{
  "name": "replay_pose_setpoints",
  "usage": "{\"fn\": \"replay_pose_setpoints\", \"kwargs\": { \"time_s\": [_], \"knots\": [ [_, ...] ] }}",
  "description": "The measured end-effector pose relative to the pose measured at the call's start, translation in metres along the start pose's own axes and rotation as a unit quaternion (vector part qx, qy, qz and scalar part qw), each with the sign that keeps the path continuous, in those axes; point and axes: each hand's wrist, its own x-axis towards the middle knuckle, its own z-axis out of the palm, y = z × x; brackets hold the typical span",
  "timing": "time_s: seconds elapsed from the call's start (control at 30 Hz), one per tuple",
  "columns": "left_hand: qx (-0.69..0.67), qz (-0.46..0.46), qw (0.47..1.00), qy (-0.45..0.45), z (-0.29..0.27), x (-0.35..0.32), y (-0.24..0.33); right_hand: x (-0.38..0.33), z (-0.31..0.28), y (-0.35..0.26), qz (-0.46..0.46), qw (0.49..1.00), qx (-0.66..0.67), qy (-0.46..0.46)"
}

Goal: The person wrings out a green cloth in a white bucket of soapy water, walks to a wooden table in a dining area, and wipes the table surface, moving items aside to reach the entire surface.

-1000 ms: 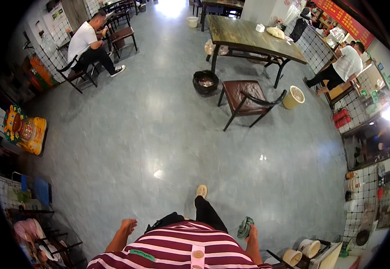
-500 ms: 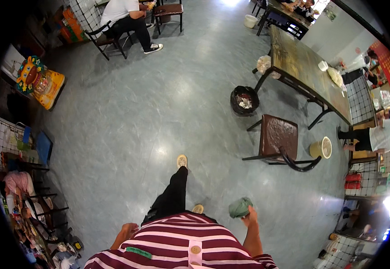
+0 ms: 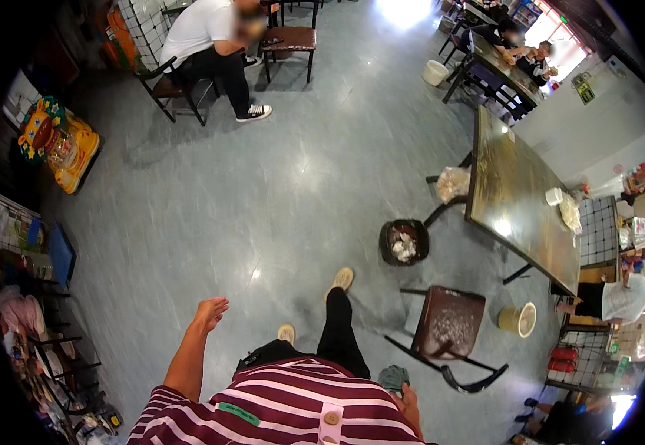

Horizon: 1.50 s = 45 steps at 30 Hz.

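Observation:
A crumpled grey-green cloth [image 3: 394, 377] is gripped in my right hand [image 3: 409, 404], low beside my striped shirt. Swung forward over the floor, my left hand [image 3: 210, 312] is empty with its fingers stretched out. Ahead on my right stands a brown-seated chair [image 3: 450, 323] with a dark metal frame. Beyond it is a black-lined waste bin [image 3: 404, 242] holding crumpled waste. A long wooden table [image 3: 515, 185] stands farther right, with a small white container [image 3: 554, 196] and a pale plastic bag [image 3: 570, 216] on top.
A cream bucket [image 3: 517, 320] is right of the chair. A clear bag [image 3: 452, 184] hangs at the table's corner. A seated person [image 3: 200, 44] is at the far left; an orange ride-on toy [image 3: 63, 148] stands by the left wall. Another person [image 3: 623, 298] stands at right.
I have stepped forward, so the chair, bin and table are closer. My left hand has swung forward; my right hand has moved back toward my body, still holding the cloth.

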Motion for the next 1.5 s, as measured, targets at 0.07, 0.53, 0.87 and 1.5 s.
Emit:
{"fn": "replay_pose_setpoints", "kwargs": {
  "time_s": [0.07, 0.53, 0.87, 1.5],
  "knots": [
    [-0.008, -0.004, 1.0, 0.006, 0.021, 0.023, 0.025, 0.035, 0.032, -0.025, -0.009, 0.998, -0.05, 0.047],
    [-0.146, -0.087, 0.982, 0.083, 0.164, 0.1, 0.167, 0.117, 0.625, -0.406, -0.167, 0.89, -0.225, -0.36],
    [-0.201, 0.16, 0.938, -0.232, 0.503, 0.201, 0.626, -0.008, 0.996, -0.532, -0.221, 0.84, -0.104, -0.484],
    [-0.237, -0.029, 0.867, -0.438, 0.917, 0.316, 1.012, 0.172, 1.36, -0.813, -0.732, 0.322, -0.542, -0.258]
  ]
}}
